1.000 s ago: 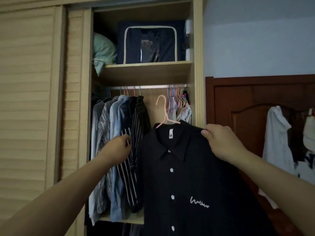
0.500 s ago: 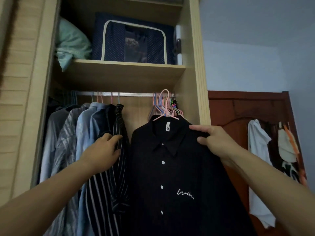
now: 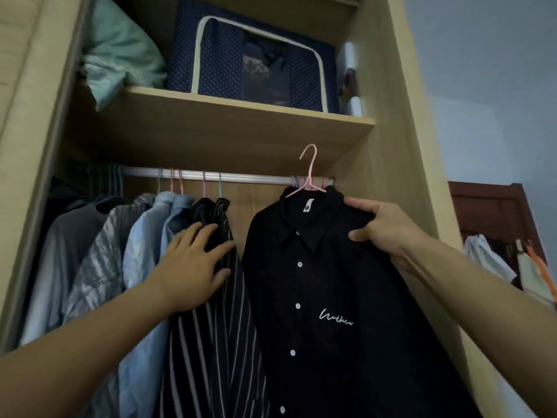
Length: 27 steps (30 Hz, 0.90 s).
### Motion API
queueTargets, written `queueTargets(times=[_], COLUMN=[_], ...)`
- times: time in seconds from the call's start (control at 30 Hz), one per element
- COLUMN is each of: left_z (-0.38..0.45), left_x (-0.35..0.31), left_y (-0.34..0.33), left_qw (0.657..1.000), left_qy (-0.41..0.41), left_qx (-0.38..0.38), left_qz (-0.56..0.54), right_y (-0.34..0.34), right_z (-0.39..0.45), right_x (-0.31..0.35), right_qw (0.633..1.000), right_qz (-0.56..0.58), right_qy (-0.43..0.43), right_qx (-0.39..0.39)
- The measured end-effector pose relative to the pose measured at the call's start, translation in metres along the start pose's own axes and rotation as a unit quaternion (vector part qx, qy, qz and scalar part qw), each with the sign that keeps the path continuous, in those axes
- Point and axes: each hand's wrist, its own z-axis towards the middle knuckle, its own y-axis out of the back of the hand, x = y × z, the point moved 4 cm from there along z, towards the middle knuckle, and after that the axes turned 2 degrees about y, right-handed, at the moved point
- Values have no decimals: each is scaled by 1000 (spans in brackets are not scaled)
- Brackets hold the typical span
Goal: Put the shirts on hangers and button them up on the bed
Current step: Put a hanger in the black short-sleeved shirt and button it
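The right hand (image 3: pixel 382 229) is at the middle right of the frame, and its fingers and thumb pinch the shoulder of a black shirt (image 3: pixel 328 312). The black shirt is on a pink hanger (image 3: pixel 309 176), and its white buttons are done up down the front. It has a small white word sewn on the chest. The hook of the pink hanger is up above the rail (image 3: pixel 241 178), in front of the shelf edge, not on the rail. The left hand (image 3: pixel 193 263) is in the middle of the frame with its fingers spread out flat. It presses on a dark striped shirt (image 3: pixel 217 351) that hangs on the rail just left of the black shirt. More to the left hang a light blue shirt (image 3: pixel 144 267) and a grey shirt (image 3: pixel 90 267). A bunch of colored hangers (image 3: pixel 313 182) sits at the right end of the rail, behind the pink hanger. Above the rail is a wooden shelf (image 3: pixel 229 116). On it stand a dark blue dotted storage bag (image 3: pixel 259 58) and, at the upper left, a soft green bundle (image 3: pixel 120 58). At the far right, clothes hang on a brown door (image 3: pixel 494 212).
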Motion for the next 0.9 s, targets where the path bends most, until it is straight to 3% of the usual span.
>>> queueTargets(times=[0.37,0.5,0.63,0.77,0.9], left_z=[43,50,49,51,45], left_x=[35,39,40,45,55], left_y=[-10,-8,-8,-10,-13], left_qw=[1000,998,994,993,994], left_qy=[-1,-5,-3,-6,-9], left_qx=[-23,-29,-41,-42,-35], left_qz=[5,-58,-101,-111,-107], right_y=[-141,-162,-155,-161,-219], right_z=[149,157,150,145,140], right_x=[-14,-40,-52,-44,-9], right_qw=[994,977,971,968,956], right_qz=[-87,-169,-180,-168,-181], right_qy=[36,22,48,65,93], right_qx=[61,125,152,175,210])
